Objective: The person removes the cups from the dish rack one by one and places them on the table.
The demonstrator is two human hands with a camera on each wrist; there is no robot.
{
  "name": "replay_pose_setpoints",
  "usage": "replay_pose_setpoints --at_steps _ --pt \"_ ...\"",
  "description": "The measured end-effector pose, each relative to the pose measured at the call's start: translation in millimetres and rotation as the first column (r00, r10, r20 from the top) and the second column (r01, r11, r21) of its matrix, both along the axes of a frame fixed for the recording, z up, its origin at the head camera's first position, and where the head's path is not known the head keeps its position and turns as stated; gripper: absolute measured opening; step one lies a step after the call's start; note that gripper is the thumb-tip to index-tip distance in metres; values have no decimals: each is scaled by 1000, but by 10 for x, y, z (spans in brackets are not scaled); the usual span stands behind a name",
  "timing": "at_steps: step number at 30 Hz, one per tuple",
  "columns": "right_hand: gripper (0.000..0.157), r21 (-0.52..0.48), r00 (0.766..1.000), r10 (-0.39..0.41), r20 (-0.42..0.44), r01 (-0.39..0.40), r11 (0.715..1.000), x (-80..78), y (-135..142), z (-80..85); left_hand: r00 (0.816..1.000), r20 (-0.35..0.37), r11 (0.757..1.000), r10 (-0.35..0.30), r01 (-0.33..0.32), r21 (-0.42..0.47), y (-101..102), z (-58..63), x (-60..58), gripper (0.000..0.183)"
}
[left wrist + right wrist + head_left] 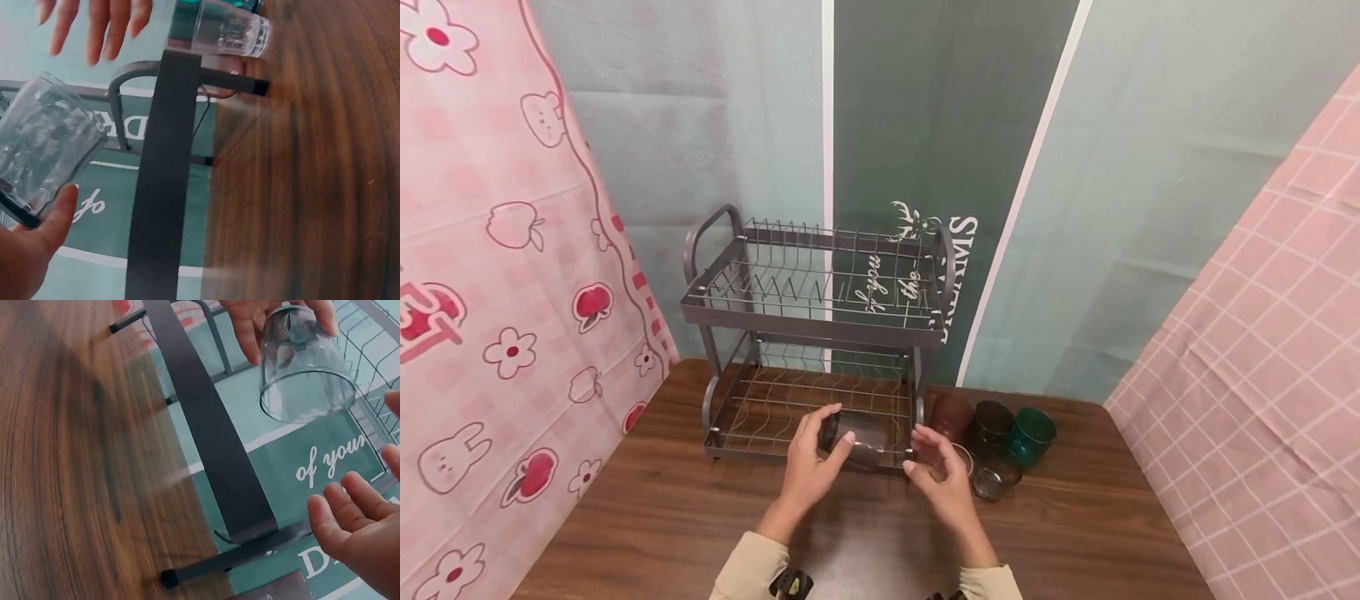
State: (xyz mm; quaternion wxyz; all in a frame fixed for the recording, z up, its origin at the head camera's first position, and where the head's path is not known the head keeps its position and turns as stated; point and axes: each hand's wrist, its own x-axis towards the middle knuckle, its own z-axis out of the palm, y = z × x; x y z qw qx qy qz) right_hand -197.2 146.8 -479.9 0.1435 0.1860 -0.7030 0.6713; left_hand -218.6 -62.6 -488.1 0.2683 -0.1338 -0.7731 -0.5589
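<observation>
My left hand (808, 471) grips a clear, slightly grey drinking glass (863, 437) by its base end. The glass lies sideways in the air, its mouth towards my right hand (943, 479), in front of the lower tier of a grey two-tier dish rack (812, 329). In the right wrist view the faceted glass (307, 375) shows its round rim, with the left fingers around the base. My right hand (362, 531) is apart from the glass, fingers spread loosely and holding nothing.
Beside the rack's right end stand several glasses: a reddish one (951, 415), a dark one (992, 423), a green one (1032, 435) and a clear one (996, 477). The brown wooden table (640, 508) ends at hanging cloths on three sides.
</observation>
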Motion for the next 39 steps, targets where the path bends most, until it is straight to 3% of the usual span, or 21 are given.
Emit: replay_pose_setpoints --at_steps 7,19,29,33,39 --pt "64 -70 990 140 26 -138 988 -77 -23 -101 995 -17 993 -99 100 65 130 330 255 42" --pt "60 -137 970 236 56 -226 964 -102 -97 -126 982 -23 970 -189 190 152 178 280 252 39" --pt "56 -166 969 246 5 -241 956 -134 -113 -137 982 -2 967 -191 188 169 181 286 243 40" --pt "57 -168 971 241 6 -237 957 -145 -111 -114 982 9 970 -191 187 155 184 307 240 41" --pt "55 -156 973 230 19 -224 962 -134 -56 -60 977 -4 977 -211 211 33 124 398 251 53"
